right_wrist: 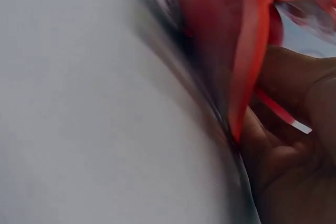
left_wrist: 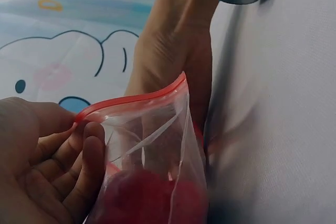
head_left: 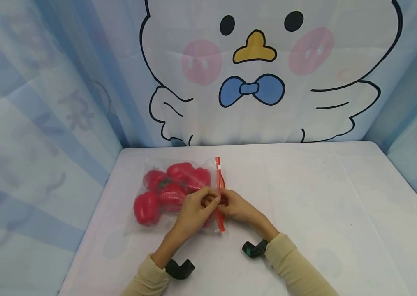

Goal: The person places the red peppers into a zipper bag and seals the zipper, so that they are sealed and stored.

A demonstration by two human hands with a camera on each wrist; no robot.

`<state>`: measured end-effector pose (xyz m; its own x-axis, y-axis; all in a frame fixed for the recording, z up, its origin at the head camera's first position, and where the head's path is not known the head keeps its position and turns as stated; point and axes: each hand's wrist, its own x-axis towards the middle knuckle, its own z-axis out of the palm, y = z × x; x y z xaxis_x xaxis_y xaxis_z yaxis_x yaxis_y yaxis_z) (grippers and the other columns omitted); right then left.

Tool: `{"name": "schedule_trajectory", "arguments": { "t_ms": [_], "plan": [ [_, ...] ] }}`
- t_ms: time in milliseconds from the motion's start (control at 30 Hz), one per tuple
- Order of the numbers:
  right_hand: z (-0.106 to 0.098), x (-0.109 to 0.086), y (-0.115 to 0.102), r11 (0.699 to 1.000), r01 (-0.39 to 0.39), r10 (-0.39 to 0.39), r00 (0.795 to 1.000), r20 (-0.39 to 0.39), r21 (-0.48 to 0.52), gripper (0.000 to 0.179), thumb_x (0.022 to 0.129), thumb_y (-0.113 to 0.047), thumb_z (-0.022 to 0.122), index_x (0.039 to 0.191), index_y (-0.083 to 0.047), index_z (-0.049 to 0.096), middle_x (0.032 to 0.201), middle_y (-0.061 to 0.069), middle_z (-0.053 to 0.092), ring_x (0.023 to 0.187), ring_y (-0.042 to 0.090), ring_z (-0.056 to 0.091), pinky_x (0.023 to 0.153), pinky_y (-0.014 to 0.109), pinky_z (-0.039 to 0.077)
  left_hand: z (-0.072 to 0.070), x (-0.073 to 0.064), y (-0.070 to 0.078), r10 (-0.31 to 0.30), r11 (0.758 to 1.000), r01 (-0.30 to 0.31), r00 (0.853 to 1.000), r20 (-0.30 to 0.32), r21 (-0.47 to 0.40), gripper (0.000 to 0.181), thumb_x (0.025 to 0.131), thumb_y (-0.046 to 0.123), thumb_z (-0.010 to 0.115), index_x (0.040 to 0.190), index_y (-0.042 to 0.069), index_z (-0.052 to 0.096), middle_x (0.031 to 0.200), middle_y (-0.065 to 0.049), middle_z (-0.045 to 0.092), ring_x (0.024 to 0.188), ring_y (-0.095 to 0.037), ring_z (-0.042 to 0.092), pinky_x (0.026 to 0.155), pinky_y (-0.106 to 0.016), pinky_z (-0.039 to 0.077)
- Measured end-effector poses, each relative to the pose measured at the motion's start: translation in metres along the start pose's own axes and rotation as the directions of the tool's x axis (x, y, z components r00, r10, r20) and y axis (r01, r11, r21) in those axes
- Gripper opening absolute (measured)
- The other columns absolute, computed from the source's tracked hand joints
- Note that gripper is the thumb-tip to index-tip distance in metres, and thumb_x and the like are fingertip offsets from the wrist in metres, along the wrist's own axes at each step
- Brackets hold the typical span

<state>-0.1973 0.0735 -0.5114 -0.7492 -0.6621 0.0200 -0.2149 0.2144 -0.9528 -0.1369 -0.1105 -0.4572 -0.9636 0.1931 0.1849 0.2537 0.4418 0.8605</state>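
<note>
A clear zip bag (head_left: 202, 164) with a red zip strip (head_left: 218, 164) along its right end lies flat on the table. Inside it are several red bell peppers (head_left: 147, 207). My left hand (head_left: 193, 209) pinches the strip near its middle between thumb and finger; the left wrist view shows this pinch on the red edge (left_wrist: 126, 100). Opposite it, my right hand (head_left: 243, 207) grips the same strip from the right, its fingertips partly hidden by the strip (right_wrist: 252, 51). Two red edges stand slightly apart at the bag's mouth.
A white cloth covers the table (head_left: 304, 205). Behind it hangs a curtain (head_left: 253, 123) with a cartoon print, and more curtain (head_left: 38, 164) hangs at the left. Black wrist cameras (head_left: 180, 269) sit on both wrists.
</note>
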Motion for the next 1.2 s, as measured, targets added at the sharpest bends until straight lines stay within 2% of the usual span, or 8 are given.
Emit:
{"name": "schedule_trajectory", "arguments": {
  "t_ms": [200,467,567,733,867,967,1067,1200],
  "plan": [
    [0.014,0.001,-0.002,0.999,-0.004,0.006,0.999,-0.043,0.038,0.048,0.090,0.003,0.061,0.137,0.009,0.052,0.129,0.026,0.067,0.102,0.014,0.067,0.088,0.020,0.057,0.000,0.000,-0.002,-0.008,1.000,0.008,1.000,-0.005,-0.026,0.006,0.099,0.016,0.072,0.105,0.015,0.072,0.081,0.002,0.069,0.064,-0.009,0.060,0.058,-0.021,0.053],
    [0.022,0.005,-0.004,1.000,-0.026,0.027,0.995,-0.099,0.016,0.039,0.089,-0.001,0.069,0.125,0.007,0.058,0.113,0.021,0.071,0.089,0.012,0.064,0.079,0.021,0.056,0.000,0.000,-0.002,-0.023,0.998,0.022,1.000,-0.010,-0.063,0.006,0.099,0.014,0.072,0.104,0.014,0.073,0.079,0.000,0.067,0.062,-0.010,0.057,0.056,-0.020,0.050],
    [0.021,0.004,-0.004,0.999,-0.030,0.031,0.995,-0.090,0.012,0.038,0.089,0.000,0.067,0.125,0.007,0.058,0.112,0.020,0.071,0.088,0.012,0.064,0.079,0.021,0.056,0.000,0.000,-0.002,-0.037,0.997,0.036,0.999,-0.004,-0.066,0.006,0.099,0.015,0.072,0.104,0.015,0.073,0.080,0.000,0.067,0.063,-0.010,0.058,0.057,-0.020,0.050],
    [0.010,0.001,-0.002,0.999,-0.020,0.021,1.000,-0.017,0.046,0.041,0.090,0.004,0.061,0.130,0.008,0.058,0.117,0.022,0.072,0.092,0.013,0.068,0.080,0.022,0.057,0.000,0.000,-0.002,-0.050,0.997,0.052,0.998,0.031,-0.060,0.007,0.100,0.019,0.071,0.105,0.016,0.072,0.082,0.000,0.069,0.065,-0.010,0.060,0.059,-0.021,0.052],
    [-0.004,-0.002,0.001,0.999,-0.043,0.043,0.999,-0.002,0.029,0.032,0.096,-0.003,0.061,0.127,0.004,0.062,0.113,0.019,0.075,0.092,0.013,0.069,0.081,0.024,0.057,-0.001,0.001,-0.002,-0.047,0.998,0.049,0.997,0.054,-0.035,0.006,0.100,0.019,0.071,0.105,0.015,0.072,0.083,0.001,0.070,0.065,-0.009,0.060,0.058,-0.021,0.052],
    [-0.016,-0.004,0.001,0.997,-0.073,0.075,0.996,-0.046,0.035,0.025,0.101,-0.009,0.061,0.124,0.002,0.063,0.112,0.018,0.075,0.093,0.014,0.071,0.084,0.026,0.059,-0.001,0.001,0.000,-0.054,0.999,0.054,0.996,0.068,0.007,0.007,0.100,0.018,0.071,0.105,0.014,0.073,0.080,0.002,0.069,0.062,-0.008,0.058,0.056,-0.021,0.051],
    [-0.026,-0.007,-0.001,0.994,-0.086,0.094,0.988,-0.120,0.068,0.022,0.103,-0.007,0.059,0.123,0.003,0.064,0.109,0.021,0.074,0.091,0.017,0.072,0.084,0.028,0.061,-0.003,0.001,0.003,-0.074,0.997,0.072,0.994,0.083,0.034,0.008,0.100,0.018,0.071,0.106,0.012,0.074,0.078,0.001,0.068,0.060,-0.007,0.058,0.055,-0.021,0.050],
    [-0.037,-0.008,-0.003,0.990,-0.097,0.119,0.965,-0.235,0.105,0.024,0.104,-0.006,0.057,0.124,0.006,0.064,0.111,0.028,0.071,0.089,0.020,0.073,0.083,0.029,0.062,-0.007,0.002,0.008,-0.101,0.995,0.099,0.990,0.096,0.029,0.011,0.101,0.017,0.069,0.107,0.009,0.074,0.080,-0.005,0.070,0.060,-0.009,0.060,0.055,-0.022,0.051]
  ]
}}
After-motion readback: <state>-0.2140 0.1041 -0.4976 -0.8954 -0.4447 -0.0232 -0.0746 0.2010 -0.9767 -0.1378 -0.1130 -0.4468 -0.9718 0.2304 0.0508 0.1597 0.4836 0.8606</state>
